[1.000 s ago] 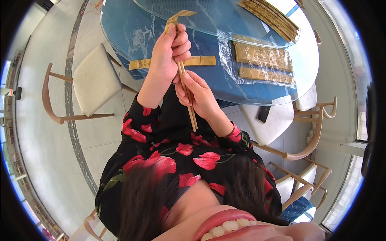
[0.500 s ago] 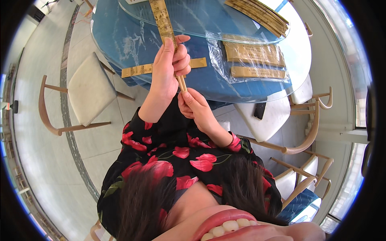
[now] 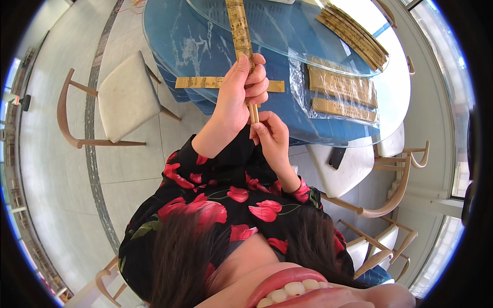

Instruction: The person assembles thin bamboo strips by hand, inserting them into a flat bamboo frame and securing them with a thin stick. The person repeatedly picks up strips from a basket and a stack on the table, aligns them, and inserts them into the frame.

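Above the near edge of the bench, I had the left hand wrapped round the light, probably easily torn paper sleeve and the right hand's fingers pinching the stiff chopsticks, best gripped by their lower ends.

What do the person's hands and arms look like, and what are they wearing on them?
The left hand and right hand are bare, with no gloves. No watch or bracelet shows on either wrist. The left sleeve and right sleeve are black with big red flowers, and both stop short of the wrists. The left one has some green leaves too.
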A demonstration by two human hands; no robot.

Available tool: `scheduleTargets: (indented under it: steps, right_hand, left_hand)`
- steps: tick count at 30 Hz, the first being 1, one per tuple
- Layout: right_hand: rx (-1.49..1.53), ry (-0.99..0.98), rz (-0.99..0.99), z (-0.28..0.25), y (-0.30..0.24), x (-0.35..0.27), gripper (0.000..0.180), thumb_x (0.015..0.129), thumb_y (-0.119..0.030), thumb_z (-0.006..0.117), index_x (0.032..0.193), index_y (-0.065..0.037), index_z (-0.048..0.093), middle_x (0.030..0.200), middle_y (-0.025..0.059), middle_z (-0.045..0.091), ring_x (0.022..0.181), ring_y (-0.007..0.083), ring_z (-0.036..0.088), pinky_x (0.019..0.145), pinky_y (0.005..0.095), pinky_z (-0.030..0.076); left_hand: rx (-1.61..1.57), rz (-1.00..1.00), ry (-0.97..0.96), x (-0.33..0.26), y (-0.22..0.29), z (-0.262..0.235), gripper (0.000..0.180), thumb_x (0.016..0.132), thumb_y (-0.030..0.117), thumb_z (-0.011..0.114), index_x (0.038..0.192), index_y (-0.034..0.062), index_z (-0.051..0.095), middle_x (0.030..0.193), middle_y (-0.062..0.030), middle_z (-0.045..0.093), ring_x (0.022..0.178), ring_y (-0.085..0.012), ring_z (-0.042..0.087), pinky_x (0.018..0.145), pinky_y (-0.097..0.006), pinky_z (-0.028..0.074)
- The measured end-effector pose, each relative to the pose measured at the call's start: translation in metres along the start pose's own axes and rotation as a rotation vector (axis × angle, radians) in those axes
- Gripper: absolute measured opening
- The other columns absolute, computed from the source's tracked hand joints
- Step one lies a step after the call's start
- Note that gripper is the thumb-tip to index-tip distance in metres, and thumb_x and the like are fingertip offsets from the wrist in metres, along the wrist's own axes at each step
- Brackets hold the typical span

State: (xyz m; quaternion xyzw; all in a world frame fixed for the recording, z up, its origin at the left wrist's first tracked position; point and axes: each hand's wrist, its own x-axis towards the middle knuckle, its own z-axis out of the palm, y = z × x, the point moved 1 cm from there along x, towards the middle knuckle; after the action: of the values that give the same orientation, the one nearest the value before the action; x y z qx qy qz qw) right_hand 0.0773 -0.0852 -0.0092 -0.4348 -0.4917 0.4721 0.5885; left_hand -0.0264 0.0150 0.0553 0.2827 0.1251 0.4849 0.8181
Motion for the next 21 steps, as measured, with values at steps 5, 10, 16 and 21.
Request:
scheduleTargets:
  steps: [5,10,16,21]
  right_hand:
    - [0.110,0.187,-0.081,0.011,0.006,0.000,0.012,0.101,-0.002,0.065,0.093,0.000,0.057,0.079,0.0002,0.059,0.064,0.0048,0.053,0.054,0.0205,0.042]
    - [0.100,0.213,-0.078,0.012,0.003,-0.005,0.010,0.101,-0.004,0.065,0.098,0.002,0.057,0.081,0.0012,0.061,0.067,0.0058,0.056,0.056,0.0205,0.042]
    - [0.268,0.005,0.200,-0.013,-0.040,0.011,0.025,0.108,-0.024,0.052,0.115,0.001,0.056,0.081,0.0045,0.064,0.062,0.0091,0.059,0.052,0.0200,0.041]
    - [0.195,0.165,0.209,-0.066,-0.056,0.035,0.028,0.110,-0.028,0.051,0.104,-0.004,0.063,0.072,0.0016,0.059,0.055,0.0069,0.049,0.049,0.0194,0.033]
  left_hand:
    - [-0.010,-0.010,-0.063,-0.022,-0.014,0.009,0.033,0.112,0.042,0.043,0.108,0.0096,0.052,0.072,0.0075,0.030,0.058,-0.0043,0.025,0.049,-0.022,0.023]
    - [-0.013,0.004,-0.141,-0.024,-0.017,0.003,0.032,0.113,0.040,0.042,0.105,0.0107,0.051,0.073,0.0057,0.036,0.062,-0.0058,0.035,0.056,-0.022,0.034]
    - [0.154,0.138,-0.004,-0.011,-0.031,-0.003,0.031,0.114,0.035,0.037,0.120,0.0091,0.053,0.103,-0.0059,0.059,0.100,-0.0160,0.055,0.102,-0.038,0.044]
    - [0.339,-0.015,-0.066,-0.017,-0.041,0.003,0.037,0.111,0.031,0.048,0.138,0.0072,0.055,0.131,-0.0108,0.065,0.118,-0.0160,0.060,0.101,-0.033,0.045]
